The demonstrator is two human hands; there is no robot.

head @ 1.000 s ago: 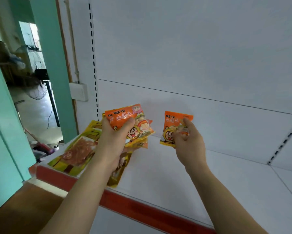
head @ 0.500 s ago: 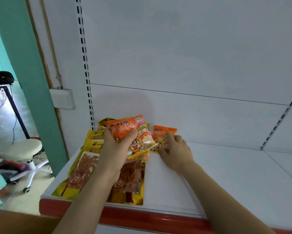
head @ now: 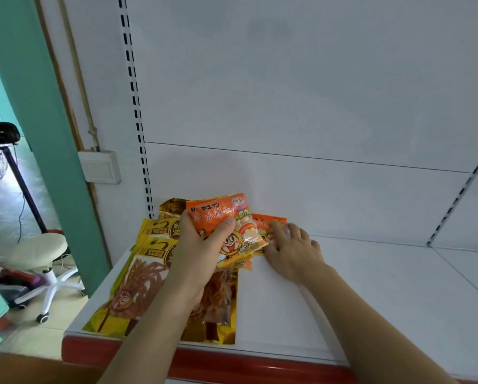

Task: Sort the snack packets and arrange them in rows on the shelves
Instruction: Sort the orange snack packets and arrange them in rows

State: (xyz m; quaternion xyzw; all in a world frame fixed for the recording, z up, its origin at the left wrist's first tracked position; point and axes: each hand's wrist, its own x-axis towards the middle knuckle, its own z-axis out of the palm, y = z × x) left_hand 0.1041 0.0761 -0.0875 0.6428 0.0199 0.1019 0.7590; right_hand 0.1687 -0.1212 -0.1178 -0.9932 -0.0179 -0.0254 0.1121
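The left hand [head: 197, 254] holds an orange snack packet [head: 226, 228] above the shelf [head: 370, 309], thumb pressed across its printed front and the other fingers curled behind it; at least 1 more orange packet edge shows under it, though how many are in the grip cannot be told. The right hand [head: 293, 252] lies palm down near the shelf's back edge, fingers spread and fairly straight, fingertips resting on a second orange packet [head: 265, 227] that lies flat against the white back panel [head: 301, 112]. Toward the shelf's left end, yellow packets [head: 149, 261] of brown strips overlap in a loose pile reaching the red front edge [head: 260, 367] (the left forearm hides part of them). Past the shelf's left end stand a green pillar [head: 38, 112], a wall switch [head: 99, 166] and a white stool [head: 38, 253].
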